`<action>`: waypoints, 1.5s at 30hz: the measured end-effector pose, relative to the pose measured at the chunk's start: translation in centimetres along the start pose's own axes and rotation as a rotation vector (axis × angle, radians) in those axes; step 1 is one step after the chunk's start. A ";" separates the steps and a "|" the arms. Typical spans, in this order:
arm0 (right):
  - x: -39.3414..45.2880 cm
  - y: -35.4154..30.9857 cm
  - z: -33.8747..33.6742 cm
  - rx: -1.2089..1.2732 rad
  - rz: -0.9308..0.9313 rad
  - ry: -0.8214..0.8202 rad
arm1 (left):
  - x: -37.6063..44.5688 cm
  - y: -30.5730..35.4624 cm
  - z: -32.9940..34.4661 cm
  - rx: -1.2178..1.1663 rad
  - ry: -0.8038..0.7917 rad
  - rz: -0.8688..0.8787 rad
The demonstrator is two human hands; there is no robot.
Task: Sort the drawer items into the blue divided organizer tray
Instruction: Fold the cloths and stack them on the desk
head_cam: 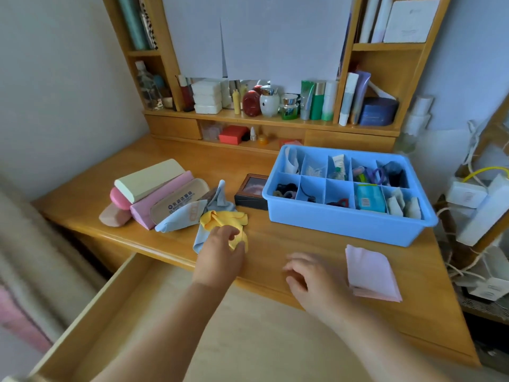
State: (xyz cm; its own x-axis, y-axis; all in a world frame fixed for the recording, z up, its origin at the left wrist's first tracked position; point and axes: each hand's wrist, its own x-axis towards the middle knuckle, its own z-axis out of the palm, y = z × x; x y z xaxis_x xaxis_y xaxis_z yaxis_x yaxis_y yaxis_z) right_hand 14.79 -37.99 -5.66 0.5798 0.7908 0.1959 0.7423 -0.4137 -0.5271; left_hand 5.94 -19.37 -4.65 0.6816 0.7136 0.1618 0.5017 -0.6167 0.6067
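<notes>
While left hand (220, 245) pinches yellow cloth (220, 220), right hand (308, 274) hovers slack, empty; fold cloth flat first, then lift to blue tray (344, 224).

Blue divided organizer tray (347, 222) at 2 o'clock on the desk, ten compartments, most holding hair ties, tubes, packets. Yellow cloth (220, 220) crumpled at 10 o'clock atop light-blue cloths (179, 217). Folded pink cloth (370, 272) flat at 4 o'clock. Stacked glasses cases (154, 188) at 9 o'clock. Open drawer (110, 312) at 7 o'clock.

Left hand (220, 250) reaching forward with fingers curled, right hand (309, 277) hovering, relaxed
</notes>
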 end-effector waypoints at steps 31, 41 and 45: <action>0.3 -6.3 -6.9 0.497 0.090 0.055 | -3.0 9.5 -9.9 -0.338 -0.295 0.258; -1.2 -6.0 -8.7 0.269 0.207 0.246 | -3.9 11.2 -11.7 -0.453 -0.285 0.213; -1.3 -5.2 -10.0 0.448 0.242 0.209 | -4.0 10.7 -12.1 -0.542 -0.276 0.165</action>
State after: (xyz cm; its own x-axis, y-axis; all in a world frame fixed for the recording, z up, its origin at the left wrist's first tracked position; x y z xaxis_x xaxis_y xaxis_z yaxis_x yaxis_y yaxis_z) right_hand 13.56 -41.37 5.06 0.8044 0.5717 0.1615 0.3905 -0.3040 -0.8690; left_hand 2.14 -24.82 10.56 0.8755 0.4669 0.1244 0.0861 -0.4040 0.9107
